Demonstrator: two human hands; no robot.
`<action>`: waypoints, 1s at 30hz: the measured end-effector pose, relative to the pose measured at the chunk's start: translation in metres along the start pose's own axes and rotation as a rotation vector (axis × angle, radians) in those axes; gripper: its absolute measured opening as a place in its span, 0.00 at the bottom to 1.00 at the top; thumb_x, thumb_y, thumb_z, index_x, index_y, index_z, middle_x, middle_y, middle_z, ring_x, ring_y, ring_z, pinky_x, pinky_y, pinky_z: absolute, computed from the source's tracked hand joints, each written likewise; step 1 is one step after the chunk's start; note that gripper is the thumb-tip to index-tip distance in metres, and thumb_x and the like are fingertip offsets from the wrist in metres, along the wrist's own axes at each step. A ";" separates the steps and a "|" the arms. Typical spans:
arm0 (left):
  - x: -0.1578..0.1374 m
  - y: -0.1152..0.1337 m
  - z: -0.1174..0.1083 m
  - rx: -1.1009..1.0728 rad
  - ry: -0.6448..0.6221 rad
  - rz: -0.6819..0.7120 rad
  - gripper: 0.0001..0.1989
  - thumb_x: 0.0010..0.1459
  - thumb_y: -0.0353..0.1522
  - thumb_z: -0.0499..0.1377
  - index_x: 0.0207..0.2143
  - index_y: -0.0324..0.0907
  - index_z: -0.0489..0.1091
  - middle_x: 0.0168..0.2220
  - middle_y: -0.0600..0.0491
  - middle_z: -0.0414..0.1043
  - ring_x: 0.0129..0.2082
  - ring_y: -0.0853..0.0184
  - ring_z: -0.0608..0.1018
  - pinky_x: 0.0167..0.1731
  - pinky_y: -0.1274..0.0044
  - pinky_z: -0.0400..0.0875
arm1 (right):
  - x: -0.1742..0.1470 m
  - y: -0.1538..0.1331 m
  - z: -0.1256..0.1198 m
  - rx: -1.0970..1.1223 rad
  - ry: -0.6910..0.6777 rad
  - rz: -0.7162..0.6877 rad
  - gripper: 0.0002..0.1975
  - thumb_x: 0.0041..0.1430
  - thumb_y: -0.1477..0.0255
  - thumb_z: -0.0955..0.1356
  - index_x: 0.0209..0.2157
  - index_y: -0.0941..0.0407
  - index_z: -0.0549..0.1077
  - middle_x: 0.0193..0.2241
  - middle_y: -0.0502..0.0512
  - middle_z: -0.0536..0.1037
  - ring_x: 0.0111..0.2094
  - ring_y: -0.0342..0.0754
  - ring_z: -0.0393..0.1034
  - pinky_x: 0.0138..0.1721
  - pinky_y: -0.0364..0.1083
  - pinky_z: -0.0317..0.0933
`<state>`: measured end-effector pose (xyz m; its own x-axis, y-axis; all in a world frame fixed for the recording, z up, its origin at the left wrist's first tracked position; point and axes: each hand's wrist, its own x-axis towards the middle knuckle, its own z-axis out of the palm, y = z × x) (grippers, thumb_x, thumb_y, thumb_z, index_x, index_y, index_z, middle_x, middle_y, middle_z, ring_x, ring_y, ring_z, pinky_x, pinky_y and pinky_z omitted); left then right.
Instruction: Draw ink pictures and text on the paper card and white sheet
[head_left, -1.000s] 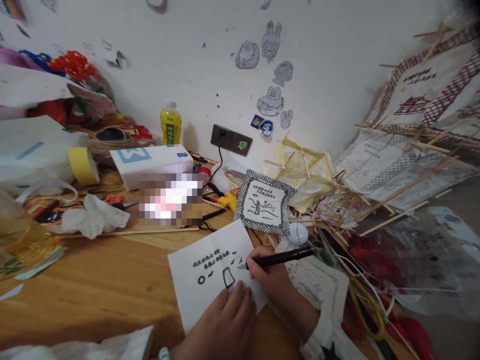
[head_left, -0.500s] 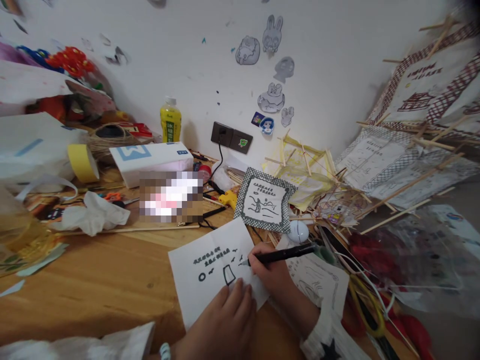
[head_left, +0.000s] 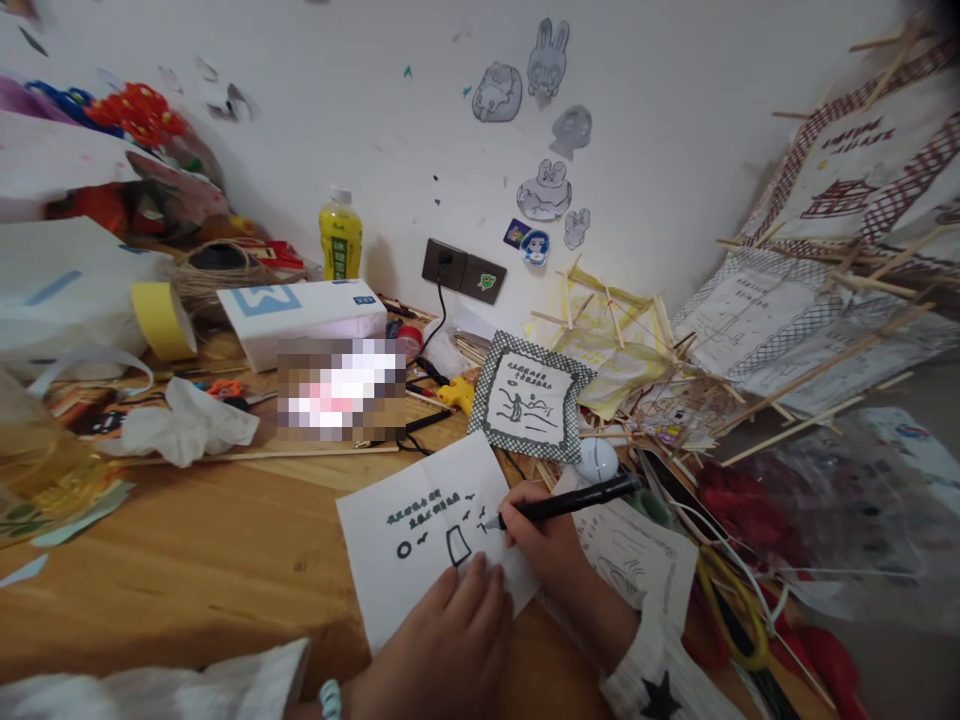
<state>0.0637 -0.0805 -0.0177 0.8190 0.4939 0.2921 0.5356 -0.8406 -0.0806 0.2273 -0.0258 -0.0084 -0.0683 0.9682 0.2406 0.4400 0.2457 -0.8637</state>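
Note:
In my right hand (head_left: 541,535) I grip a black marker (head_left: 577,500), its tip touching a white sheet of paper (head_left: 382,595) beside some small bird-like marks. My left hand (head_left: 450,630) lies flat on the lower part of that sheet, fingers stretched out. Lines of handwritten characters, a small circle and a four-sided outline are drawn on the paper in black. Just behind the sheet is a finished-looking drawing (head_left: 531,400) with a black-and-white checked border. Another line drawing (head_left: 637,560) lies partly under my right forearm.
A blurred bright patch (head_left: 341,390) sits before a white box (head_left: 300,320). Yellow tape (head_left: 163,320), crumpled tissue (head_left: 187,425) and a yellow bottle (head_left: 341,235) stand leftward. Stick-framed paper pieces (head_left: 757,300) crowd the right, above yellow-handled scissors (head_left: 739,620) and plastic bags (head_left: 810,510).
The marker tip has shifted very slightly, and a small dark stroke beside it looks a little longer. My left hand stays on the paper. The whole view has moved slightly.

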 end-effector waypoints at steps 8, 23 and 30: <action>0.001 0.000 0.001 0.000 0.022 0.011 0.21 0.64 0.39 0.49 0.49 0.32 0.72 0.49 0.41 0.73 0.49 0.52 0.71 0.44 0.65 0.64 | 0.001 -0.004 0.001 0.004 -0.038 -0.029 0.07 0.52 0.72 0.63 0.21 0.54 0.65 0.17 0.46 0.64 0.23 0.44 0.61 0.29 0.43 0.58; -0.002 0.002 0.010 0.009 0.127 0.012 0.21 0.63 0.39 0.50 0.46 0.33 0.74 0.47 0.41 0.74 0.47 0.52 0.70 0.43 0.65 0.61 | 0.000 0.000 0.000 0.037 -0.040 0.019 0.06 0.49 0.72 0.63 0.20 0.54 0.64 0.16 0.44 0.62 0.21 0.44 0.59 0.27 0.43 0.56; -0.001 0.003 0.012 0.005 0.126 0.002 0.22 0.63 0.39 0.50 0.47 0.33 0.74 0.48 0.41 0.74 0.48 0.52 0.71 0.43 0.65 0.63 | 0.002 0.002 0.000 0.008 0.038 -0.005 0.08 0.49 0.71 0.63 0.19 0.54 0.64 0.14 0.44 0.62 0.20 0.43 0.59 0.26 0.43 0.55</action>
<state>0.0670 -0.0811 -0.0295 0.7876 0.4604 0.4095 0.5358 -0.8400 -0.0860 0.2278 -0.0235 -0.0095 -0.0363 0.9647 0.2610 0.4329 0.2506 -0.8659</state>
